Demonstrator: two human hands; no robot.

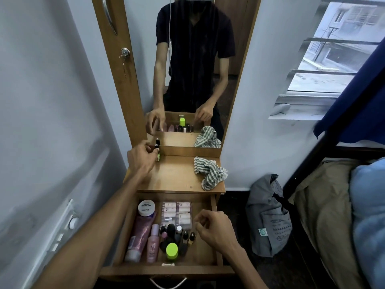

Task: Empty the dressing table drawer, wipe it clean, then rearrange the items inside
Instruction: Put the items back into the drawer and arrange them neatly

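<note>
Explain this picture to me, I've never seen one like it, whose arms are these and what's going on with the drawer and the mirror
This is one picture from a camera worn on a person's head, looking forward and down, so the two arms reaching in from the bottom are that person's own. The mirror ahead reflects the person standing at a wooden dressing table.

The left hand reaches to the back left corner of the tabletop, its fingers around a few small bottles there. The right hand hovers over the open drawer, fingers loosely curled, holding nothing.

On the tabletop lies a crumpled striped cloth. The drawer holds a white jar, a pink tube, a pink bottle, a green-capped bottle and some small dark bottles.
</note>
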